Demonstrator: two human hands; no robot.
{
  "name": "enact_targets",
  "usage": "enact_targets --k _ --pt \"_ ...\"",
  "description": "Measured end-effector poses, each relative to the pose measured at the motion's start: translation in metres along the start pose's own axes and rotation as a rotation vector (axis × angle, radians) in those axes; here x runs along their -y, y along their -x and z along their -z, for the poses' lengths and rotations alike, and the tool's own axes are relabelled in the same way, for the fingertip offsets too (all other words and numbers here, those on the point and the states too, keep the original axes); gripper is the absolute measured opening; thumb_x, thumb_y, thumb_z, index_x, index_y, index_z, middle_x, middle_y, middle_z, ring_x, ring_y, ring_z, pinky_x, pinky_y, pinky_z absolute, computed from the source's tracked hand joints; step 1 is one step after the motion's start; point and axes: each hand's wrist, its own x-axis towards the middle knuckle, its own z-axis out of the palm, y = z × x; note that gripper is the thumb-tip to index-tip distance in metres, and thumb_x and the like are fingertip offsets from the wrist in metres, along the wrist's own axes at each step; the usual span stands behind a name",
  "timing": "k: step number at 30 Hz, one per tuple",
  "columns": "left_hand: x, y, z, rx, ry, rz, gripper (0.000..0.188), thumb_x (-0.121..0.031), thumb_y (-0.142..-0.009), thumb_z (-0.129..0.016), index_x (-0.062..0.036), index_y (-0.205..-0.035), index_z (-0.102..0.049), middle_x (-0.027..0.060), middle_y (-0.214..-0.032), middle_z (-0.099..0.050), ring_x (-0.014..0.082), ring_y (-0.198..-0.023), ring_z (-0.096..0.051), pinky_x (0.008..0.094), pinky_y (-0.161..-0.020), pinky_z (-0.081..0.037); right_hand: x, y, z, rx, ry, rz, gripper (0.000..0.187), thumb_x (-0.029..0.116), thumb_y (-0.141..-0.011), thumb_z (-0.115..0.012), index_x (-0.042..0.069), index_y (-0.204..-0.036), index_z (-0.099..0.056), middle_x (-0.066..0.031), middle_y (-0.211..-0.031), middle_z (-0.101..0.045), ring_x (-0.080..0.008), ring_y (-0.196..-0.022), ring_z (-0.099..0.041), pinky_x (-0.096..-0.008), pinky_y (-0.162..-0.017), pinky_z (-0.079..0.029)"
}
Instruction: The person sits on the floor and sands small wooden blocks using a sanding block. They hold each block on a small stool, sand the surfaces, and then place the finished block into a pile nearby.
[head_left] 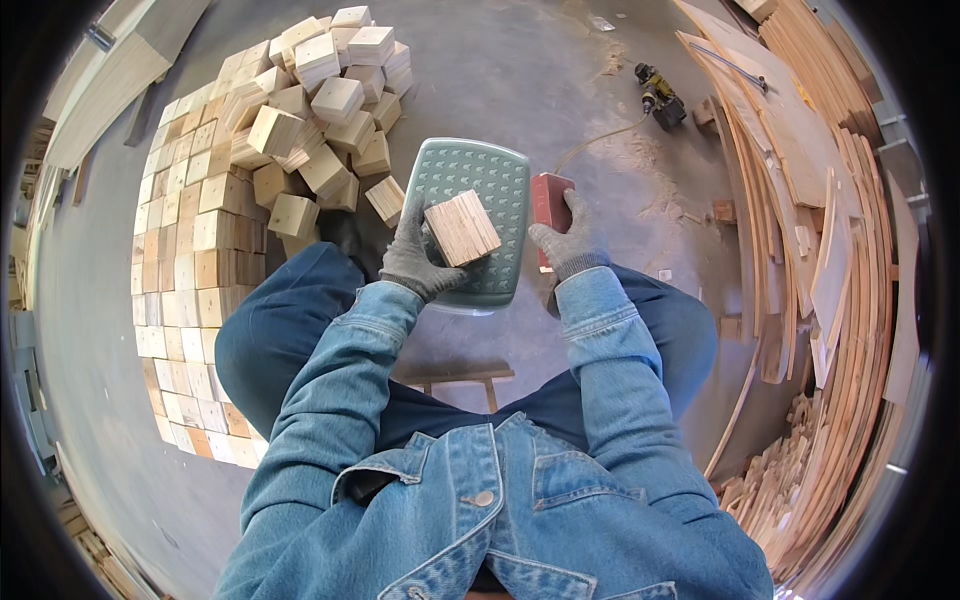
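Note:
A pale wooden block (pixel 463 229) with layered grain on its side is held in my left hand (pixel 413 257), over the top of a green plastic stool (pixel 470 160) with a studded surface. My left thumb runs along the block's lower edge. To the right of the stool, my right hand (pixel 573 238) grips a flat red-brown block (pixel 550 203) that resembles a sanding block, standing on edge and apart from the wooden one. Both hands wear grey gloves. Whether the wooden block rests on the stool cannot be made out.
A loose heap of wooden blocks (pixel 325 100) lies at far left, beside neat rows of blocks (pixel 185 270). One block (pixel 385 201) sits near the stool. A yellow-black power tool (pixel 660 97) lies at far right, near stacked boards (pixel 800 180). Sawdust marks the floor.

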Motion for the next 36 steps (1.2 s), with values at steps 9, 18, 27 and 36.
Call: enact_targets --k 9,18,27,36 --pt "-0.043 -0.011 -0.02 0.108 0.499 0.059 0.091 -0.029 -0.074 -0.096 -0.0117 -0.147 -0.044 0.0087 -0.14 -0.064 0.0258 -0.131 -0.062 0.0424 -0.113 -0.052 0.058 0.068 0.014 0.023 0.087 0.553 0.086 0.027 -0.073 -0.091 0.001 -0.148 -0.058 -0.0313 -0.158 -0.046 -0.047 -0.132 -0.059 -0.0501 -0.114 -0.049" --pt "-0.014 -0.013 -0.027 0.005 0.37 -0.045 0.08 -0.03 -0.077 -0.092 -0.0107 -0.142 -0.051 0.0137 -0.138 -0.065 0.0294 -0.13 -0.062 0.0396 -0.116 -0.048 0.059 0.087 -0.015 -0.024 0.356 0.726 0.067 0.036 -0.08 -0.082 0.017 -0.143 -0.067 -0.0171 -0.16 -0.051 -0.0437 -0.109 -0.066 -0.0568 -0.095 -0.053" --pt "-0.008 -0.021 -0.027 -0.022 -0.177 -0.001 0.099 -0.046 -0.061 -0.095 -0.0116 -0.143 -0.052 0.0158 -0.137 -0.06 0.035 -0.13 -0.057 0.0414 -0.118 -0.045 0.117 -0.018 -0.037 -0.023 0.422 0.458 0.068 0.03 -0.084 -0.079 0.012 -0.147 -0.062 -0.0128 -0.157 -0.055 -0.0366 -0.134 -0.06 -0.0469 -0.111 -0.048" --pt "-0.023 -0.012 -0.015 -0.018 -0.23 0.043 0.09 -0.035 -0.073 -0.091 -0.009 -0.148 -0.048 0.0159 -0.141 -0.059 0.0316 -0.136 -0.056 0.0387 -0.121 -0.041 0.051 0.104 -0.01 -0.058 0.381 0.708 0.071 0.033 -0.081 -0.081 0.011 -0.146 -0.065 -0.0163 -0.158 -0.054 -0.0442 -0.115 -0.063 -0.055 -0.101 -0.052"
